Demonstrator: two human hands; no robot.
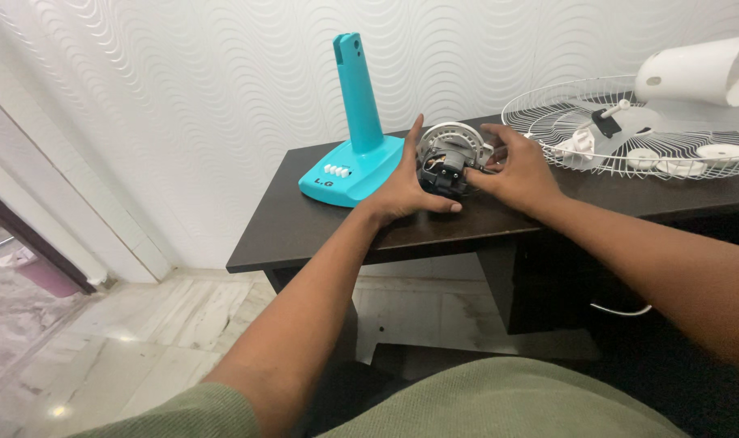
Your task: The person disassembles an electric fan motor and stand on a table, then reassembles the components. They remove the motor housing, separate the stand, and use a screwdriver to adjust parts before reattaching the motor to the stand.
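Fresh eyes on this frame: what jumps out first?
First, the bright turquoise plastic fan stand, upright at the left end of the dark wooden table, against the white wavy-patterned wall. Next, at the table's middle, the left hand and right hand cup a small grey-and-white fan motor unit between them. To the right lies a white wire fan guard with white plastic parts on it.

Both bare forearms reach forward and converge. The left hand point(406, 188) stands on edge, palm turned inward, fingers pointing up and thumb stretched low toward the right hand point(517, 172). That one lies palm down, fingers curled inward, its grip closing toward the left palm.
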